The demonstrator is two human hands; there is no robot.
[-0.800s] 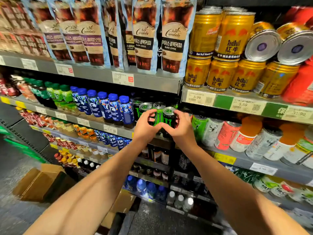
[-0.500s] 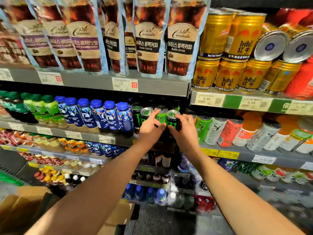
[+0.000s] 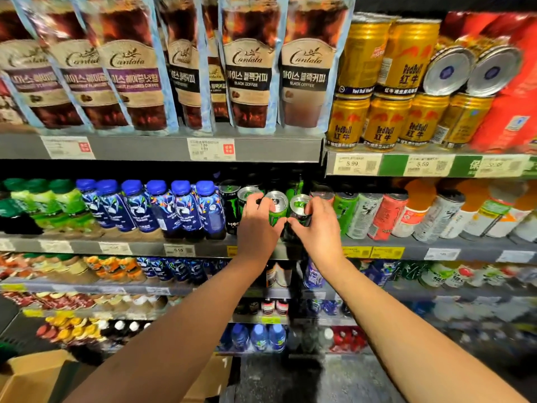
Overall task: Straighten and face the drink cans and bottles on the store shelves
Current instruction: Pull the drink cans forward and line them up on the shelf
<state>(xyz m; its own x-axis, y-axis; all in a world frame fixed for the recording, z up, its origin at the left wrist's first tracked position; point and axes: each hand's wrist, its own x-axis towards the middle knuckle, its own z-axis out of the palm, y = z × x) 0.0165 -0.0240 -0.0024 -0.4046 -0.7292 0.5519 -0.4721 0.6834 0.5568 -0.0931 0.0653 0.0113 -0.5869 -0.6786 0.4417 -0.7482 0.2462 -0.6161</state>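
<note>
Black and green energy drink cans stand in a cluster at the middle of the second shelf (image 3: 203,248). My left hand (image 3: 257,225) grips a green can (image 3: 278,209) with a silver top. My right hand (image 3: 316,225) holds the black can (image 3: 299,209) beside it, fingers curled over its rim. The thumbs of both hands nearly touch between the two cans. Another black can (image 3: 231,206) with a green claw mark stands just left of my left hand. The lower parts of the held cans are hidden behind my hands.
Blue-capped bottles (image 3: 162,207) and green bottles (image 3: 43,205) fill the shelf to the left, mixed cans (image 3: 386,215) to the right. Coffee pouches (image 3: 250,68) and gold cans (image 3: 386,82), two lying on their sides, sit on the shelf above. A cardboard box (image 3: 32,379) lies on the floor at lower left.
The camera has swung right and closer to the shelf. Both hands stay on the two middle cans, which now stand slightly further apart with their tops more visible.
</note>
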